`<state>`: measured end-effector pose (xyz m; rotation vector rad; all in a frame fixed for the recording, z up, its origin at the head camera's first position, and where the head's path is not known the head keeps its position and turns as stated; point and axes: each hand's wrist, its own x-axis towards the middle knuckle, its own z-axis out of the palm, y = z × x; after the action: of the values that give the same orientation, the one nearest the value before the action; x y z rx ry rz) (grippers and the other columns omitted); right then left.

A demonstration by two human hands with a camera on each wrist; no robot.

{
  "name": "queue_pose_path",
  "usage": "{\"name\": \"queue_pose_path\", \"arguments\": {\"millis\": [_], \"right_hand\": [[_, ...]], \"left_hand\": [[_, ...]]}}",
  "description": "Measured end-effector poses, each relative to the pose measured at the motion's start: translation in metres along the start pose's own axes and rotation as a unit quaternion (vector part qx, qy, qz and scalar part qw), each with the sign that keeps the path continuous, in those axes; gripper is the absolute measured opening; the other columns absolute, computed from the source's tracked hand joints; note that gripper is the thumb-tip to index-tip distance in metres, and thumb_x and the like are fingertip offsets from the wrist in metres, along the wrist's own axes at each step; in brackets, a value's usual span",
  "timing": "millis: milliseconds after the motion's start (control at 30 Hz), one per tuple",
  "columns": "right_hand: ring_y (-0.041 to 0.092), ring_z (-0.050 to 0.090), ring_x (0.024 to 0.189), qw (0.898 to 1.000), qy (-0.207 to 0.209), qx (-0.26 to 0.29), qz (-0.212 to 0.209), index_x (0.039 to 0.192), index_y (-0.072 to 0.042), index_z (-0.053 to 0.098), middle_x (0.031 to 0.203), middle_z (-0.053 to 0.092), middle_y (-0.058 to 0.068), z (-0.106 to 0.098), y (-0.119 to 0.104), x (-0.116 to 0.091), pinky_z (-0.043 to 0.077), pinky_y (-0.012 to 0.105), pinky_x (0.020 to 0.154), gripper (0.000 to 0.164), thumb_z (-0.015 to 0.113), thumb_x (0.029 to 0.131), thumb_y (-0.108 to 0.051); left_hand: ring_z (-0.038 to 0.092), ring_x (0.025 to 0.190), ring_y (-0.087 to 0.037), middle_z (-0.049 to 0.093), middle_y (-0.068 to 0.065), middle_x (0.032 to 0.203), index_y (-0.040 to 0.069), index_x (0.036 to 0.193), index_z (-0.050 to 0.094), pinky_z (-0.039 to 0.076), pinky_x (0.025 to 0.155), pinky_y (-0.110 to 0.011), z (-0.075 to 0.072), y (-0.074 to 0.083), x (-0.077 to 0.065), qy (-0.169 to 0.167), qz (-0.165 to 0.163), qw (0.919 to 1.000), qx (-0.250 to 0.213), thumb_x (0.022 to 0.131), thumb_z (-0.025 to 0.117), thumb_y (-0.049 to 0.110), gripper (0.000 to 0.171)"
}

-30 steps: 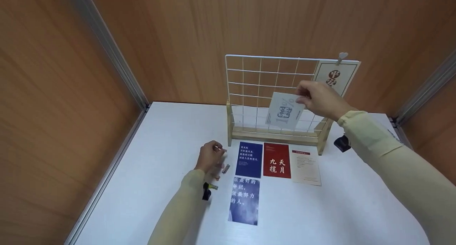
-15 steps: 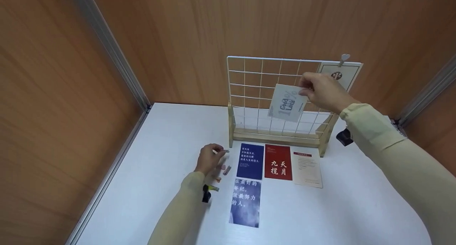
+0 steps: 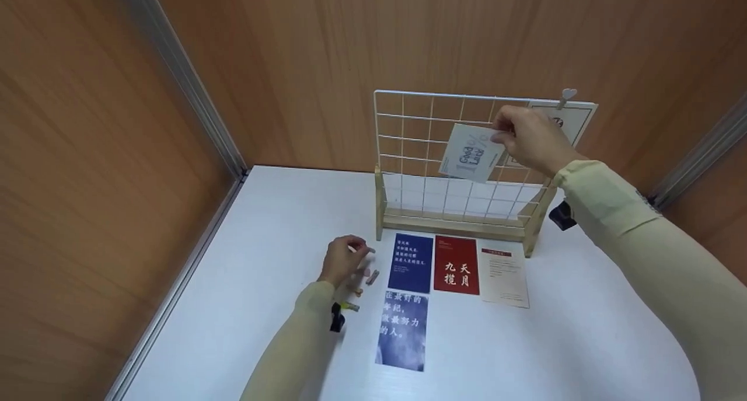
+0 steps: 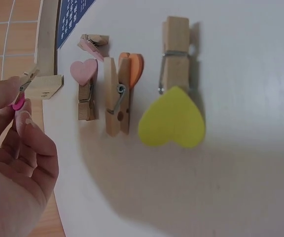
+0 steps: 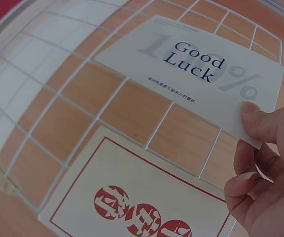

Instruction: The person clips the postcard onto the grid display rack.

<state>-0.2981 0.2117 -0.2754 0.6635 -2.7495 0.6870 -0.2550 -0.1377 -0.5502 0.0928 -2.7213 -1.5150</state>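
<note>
My right hand (image 3: 534,137) pinches a white "Good Luck" postcard (image 3: 471,153) by one end, between thumb and fingers. The card is tilted in front of the white wire grid rack (image 3: 402,156). Beside it, a red-bordered card (image 5: 137,197) hangs on the rack under a heart clothespin (image 3: 566,97), partly hidden by my hand. Low at the left, my left hand (image 3: 340,260) pinches a wooden clothespin (image 4: 28,79) with a magenta heart (image 4: 18,102). Near that hand lie clothespins with a yellow heart (image 4: 174,118), an orange heart (image 4: 138,69) and pink hearts (image 4: 84,71).
In front of the rack's wooden base (image 3: 455,225) lie a blue card (image 3: 410,264), a red card (image 3: 456,265) and a cream card (image 3: 505,277). A blue-violet card (image 3: 401,332) lies nearer me. Wooden panels (image 3: 303,68) enclose the white table (image 3: 280,214).
The right hand has raised the postcard toward the top of the rack, covering more of the hung card. My left hand stays nearly in place, with the clothespin in its fingers.
</note>
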Motion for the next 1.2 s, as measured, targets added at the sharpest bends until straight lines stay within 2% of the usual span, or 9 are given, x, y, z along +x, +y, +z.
{"name": "queue_pose_path", "arguments": {"millis": [233,433,733,1000,1200], "right_hand": [[0.037,0.063,0.099,1.0,0.018,-0.014,-0.003,0.105,0.0,0.061,0.107,0.064,0.02,-0.003,-0.002,0.009,0.052,0.052,0.083,0.009,0.061,0.096,0.001],[0.033,0.06,0.091,0.995,0.074,-0.055,-0.04,0.1,0.002,0.061,0.1,0.062,0.018,-0.001,-0.001,0.014,0.052,0.047,0.078,0.007,0.064,0.094,0.002],[0.036,0.059,0.094,0.981,0.15,-0.095,-0.077,0.103,0.007,0.063,0.101,0.056,0.019,0.003,0.006,0.017,0.052,0.05,0.083,0.011,0.065,0.093,0.004],[0.036,0.057,0.101,0.978,0.165,-0.105,-0.073,0.106,0.007,0.063,0.11,0.056,0.021,0.008,0.005,0.019,0.052,0.051,0.086,0.013,0.063,0.094,0.003],[0.035,0.055,0.101,0.977,0.172,-0.108,-0.064,0.109,0.006,0.062,0.11,0.06,0.021,0.011,0.004,0.021,0.05,0.049,0.085,0.014,0.062,0.095,0.003]], "left_hand": [[0.058,0.089,-0.019,0.062,-0.002,0.094,0.007,0.107,0.072,0.051,0.075,-0.033,0.0,-0.003,-0.002,-0.001,-0.029,0.9995,-0.011,0.093,0.071,0.018,0.018],[0.058,0.087,-0.019,0.062,-0.001,0.095,0.007,0.107,0.072,0.05,0.074,-0.033,-0.001,-0.004,-0.004,-0.001,-0.025,0.9997,-0.008,0.093,0.07,0.018,0.017],[0.058,0.088,-0.018,0.062,-0.001,0.097,0.004,0.111,0.07,0.05,0.076,-0.034,0.0,-0.004,-0.005,-0.003,-0.011,0.9999,-0.003,0.094,0.068,0.017,0.021],[0.058,0.089,-0.018,0.062,0.001,0.097,0.006,0.112,0.07,0.05,0.077,-0.034,0.004,-0.001,-0.007,0.003,-0.033,0.9995,-0.005,0.093,0.069,0.018,0.022],[0.058,0.089,-0.018,0.062,0.001,0.097,0.006,0.112,0.07,0.051,0.077,-0.035,0.004,-0.001,-0.01,-0.002,-0.023,0.9997,-0.007,0.094,0.068,0.018,0.022]]}}
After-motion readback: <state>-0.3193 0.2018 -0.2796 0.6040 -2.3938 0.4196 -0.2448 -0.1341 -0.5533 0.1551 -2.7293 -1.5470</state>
